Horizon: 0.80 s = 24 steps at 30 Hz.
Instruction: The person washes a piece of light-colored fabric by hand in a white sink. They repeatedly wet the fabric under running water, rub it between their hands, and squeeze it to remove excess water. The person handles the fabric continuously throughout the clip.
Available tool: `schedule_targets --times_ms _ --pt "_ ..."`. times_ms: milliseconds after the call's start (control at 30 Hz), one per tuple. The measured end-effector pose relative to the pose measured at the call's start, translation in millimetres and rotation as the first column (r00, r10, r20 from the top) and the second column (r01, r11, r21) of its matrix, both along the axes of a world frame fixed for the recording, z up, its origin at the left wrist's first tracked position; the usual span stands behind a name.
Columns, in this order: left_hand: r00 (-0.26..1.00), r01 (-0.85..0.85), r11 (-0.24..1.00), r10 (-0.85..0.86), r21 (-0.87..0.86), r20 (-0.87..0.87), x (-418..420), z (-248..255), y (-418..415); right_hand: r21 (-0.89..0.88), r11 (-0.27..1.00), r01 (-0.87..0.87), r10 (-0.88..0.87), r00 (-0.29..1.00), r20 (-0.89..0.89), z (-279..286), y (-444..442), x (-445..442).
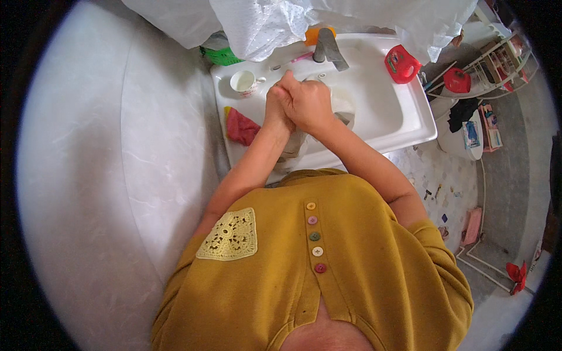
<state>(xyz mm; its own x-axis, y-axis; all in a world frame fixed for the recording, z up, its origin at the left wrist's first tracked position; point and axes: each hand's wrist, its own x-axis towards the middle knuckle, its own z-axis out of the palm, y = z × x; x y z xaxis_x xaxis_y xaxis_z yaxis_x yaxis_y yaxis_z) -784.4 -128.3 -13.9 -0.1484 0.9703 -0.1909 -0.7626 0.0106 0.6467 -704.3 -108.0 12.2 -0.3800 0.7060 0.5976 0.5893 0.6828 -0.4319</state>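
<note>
Over the white washbasin (382,103), my right hand (311,103) lies across my left hand (277,103), and the two press together with bent fingers. Whatever may be between the palms is hidden. Pale grey and white cloth (293,147) shows below my wrists at the basin's near side, partly covered by my forearms. The grey tap (325,46) stands just beyond my hands. To their left is a white cup (244,82) with a printed pattern and pale contents. Nearer to me on the same rim lies a pink and yellow cloth (241,126).
A red plastic container (401,64) sits on the basin's right rim. A pink-handled brush (292,60) lies by the tap. White plastic sheeting (268,26) hangs over the back edge. On the right are a wire rack (487,66) and a toilet (452,140) with things on it.
</note>
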Motion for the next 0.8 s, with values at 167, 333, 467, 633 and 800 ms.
schedule_targets --times_ms 167,333,467,633,800 --pt "0.987 -0.056 0.986 0.031 -0.159 -0.155 3 -3 9 -0.269 0.956 0.12 -0.126 0.992 -0.004 -5 23 4" --pt "0.988 -0.107 0.973 0.08 -0.203 -0.134 1 -3 9 -0.551 0.83 -0.081 -0.124 0.937 -0.326 -31 30 12" --pt "0.995 -0.079 0.98 0.066 -0.182 -0.077 -5 -1 12 -0.607 0.775 -0.175 -0.172 0.866 -0.469 -63 37 21" --pt "0.979 -0.168 0.971 0.143 -0.173 -0.146 -17 14 14 -0.379 0.924 -0.048 -0.068 0.956 -0.287 -23 -2 18" --pt "0.992 0.024 0.998 -0.031 -0.06 -0.122 -37 -25 18 0.074 0.964 -0.256 0.263 0.958 -0.113 15 -27 -3"
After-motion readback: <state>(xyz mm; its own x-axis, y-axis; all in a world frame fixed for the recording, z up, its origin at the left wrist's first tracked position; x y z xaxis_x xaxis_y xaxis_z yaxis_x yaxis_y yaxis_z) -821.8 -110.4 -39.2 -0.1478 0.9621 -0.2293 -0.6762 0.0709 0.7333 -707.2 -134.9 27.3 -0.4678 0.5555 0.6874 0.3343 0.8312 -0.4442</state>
